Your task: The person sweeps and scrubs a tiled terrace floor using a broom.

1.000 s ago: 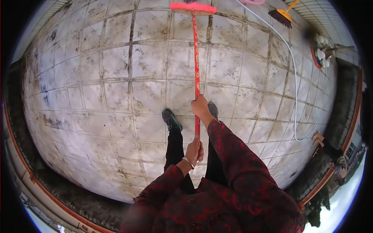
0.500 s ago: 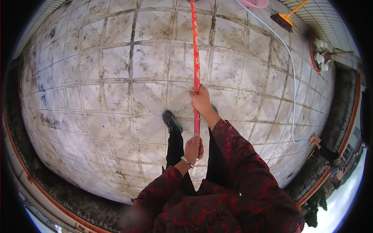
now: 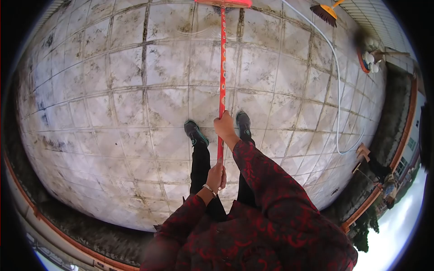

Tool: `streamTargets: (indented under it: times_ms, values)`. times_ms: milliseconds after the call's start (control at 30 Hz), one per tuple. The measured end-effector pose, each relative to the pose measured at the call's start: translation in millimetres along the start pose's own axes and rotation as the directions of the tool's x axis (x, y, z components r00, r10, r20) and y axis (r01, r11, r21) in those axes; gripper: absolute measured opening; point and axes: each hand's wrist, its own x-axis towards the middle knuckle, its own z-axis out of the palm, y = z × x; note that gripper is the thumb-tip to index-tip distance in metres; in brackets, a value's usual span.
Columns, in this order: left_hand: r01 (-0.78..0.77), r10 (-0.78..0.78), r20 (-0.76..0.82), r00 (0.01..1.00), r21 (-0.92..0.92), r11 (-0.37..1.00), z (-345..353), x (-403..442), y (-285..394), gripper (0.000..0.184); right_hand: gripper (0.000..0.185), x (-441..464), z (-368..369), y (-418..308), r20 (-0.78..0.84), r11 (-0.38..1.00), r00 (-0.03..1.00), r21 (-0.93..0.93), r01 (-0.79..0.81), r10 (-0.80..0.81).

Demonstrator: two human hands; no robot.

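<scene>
A floor squeegee with a long red patterned handle [image 3: 223, 67] runs straight ahead of me, and its wide pinkish-red head [image 3: 223, 3] lies across the top edge of the view. My right hand [image 3: 225, 126] is wrapped round the middle of the handle. Lower down, near the handle's end, my left hand [image 3: 216, 176] is closed round it, with a bracelet on the wrist. Faint ripples of water show on the tiles just on my side of the head. My two shoes stand on either side of the handle.
Pale, stained tiles [image 3: 167, 67] make up the floor. At the right lies a white hose [image 3: 337, 67], with an orange broom [image 3: 326, 13] beyond it. A reddish container with white items [image 3: 367, 61] stands by the wall. Another person [image 3: 382, 174] is at the right edge.
The squeegee and both hands have come back toward me, bringing its head into view. The view has shifted slightly, and a pink basin at the top has left it.
</scene>
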Motion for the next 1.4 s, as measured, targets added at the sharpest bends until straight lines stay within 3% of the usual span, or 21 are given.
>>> streamTargets:
  times_ms: [100,167,367,467,533,733,800,833,933,1000,1033,1067,1100,1167,1233,1333,1400]
  values:
    - [0.016,-0.01,-0.066,0.998,0.097,0.995,-26,-36,-50,0.053,0.021,-55,28,56,0.051,0.995,0.998,0.095,-0.039,0.034]
    - [-0.016,0.026,-0.087,0.996,0.116,0.993,-25,-37,-46,0.053,0.02,-59,36,63,0.092,0.98,0.994,0.186,-0.072,0.055]
    - [-0.107,0.116,-0.1,0.988,0.092,0.99,-22,-4,59,0.053,0.021,29,21,-38,0.127,0.91,0.99,0.401,-0.108,0.062]
    - [-0.055,0.052,-0.135,0.99,-0.02,0.998,-42,-19,59,0.052,0.021,5,43,-59,0.177,0.943,0.982,0.312,-0.119,0.066]
    - [0.005,-0.023,-0.152,0.988,-0.114,0.994,-55,-37,19,0.053,0.025,-16,87,-14,0.156,0.987,0.982,0.137,0.081,-0.103]
    - [-0.069,0.001,-0.121,0.993,-0.56,0.826,-23,-56,-49,0.056,0.027,-84,104,-5,0.436,0.963,0.87,-0.024,0.268,-0.232]
    - [-0.021,-0.091,-0.157,0.983,-0.596,0.803,-2,-55,-46,0.055,0.025,-87,94,-8,0.471,0.939,0.834,-0.034,0.342,-0.287]
    - [0.005,-0.138,-0.169,0.976,-0.615,0.788,4,-56,-45,0.055,0.025,-91,80,-11,0.452,0.946,0.852,-0.053,0.321,-0.264]
    - [0.013,0.017,0.053,0.998,-0.53,0.848,-3,-45,-96,0.055,0.024,-95,54,28,0.316,0.954,0.903,0.017,0.3,-0.29]
    - [0.013,-0.024,-0.044,0.999,-0.233,0.972,7,-47,-111,0.055,0.024,-102,16,41,0.277,0.99,0.954,-0.042,0.132,-0.116]
    - [0.026,-0.033,-0.096,0.995,-0.074,0.997,9,-48,-115,0.055,0.025,-100,6,55,0.297,0.999,0.955,0.016,-0.029,0.023]
    - [0.1,-0.105,-0.077,0.991,-0.074,0.992,14,-59,-99,0.053,0.022,-96,1,78,0.203,1.0,0.979,0.01,-0.022,0.02]
    - [0.085,-0.086,-0.063,0.994,-0.02,0.996,13,-57,-94,0.052,0.025,-99,-19,57,0.195,0.98,0.972,0.118,-0.159,0.134]
    - [0.044,-0.042,-0.022,0.999,0.093,0.995,10,-51,-83,0.049,0.019,-87,-33,61,0.143,0.945,0.971,0.241,-0.222,0.191]
    - [0.021,-0.019,-0.035,0.999,0.046,0.999,0,-51,-64,0.047,0.017,-72,-29,66,0.101,0.946,0.97,0.217,-0.239,0.222]
    - [0.151,-0.152,-0.009,0.988,-0.044,0.987,-26,-64,-52,0.048,0.022,-84,-12,41,0.112,0.958,0.97,0.168,-0.232,0.216]
    - [0.174,-0.18,-0.015,0.984,-0.194,0.965,-33,-81,-64,0.047,0.024,-106,5,15,0.211,0.985,0.963,0.007,-0.175,0.169]
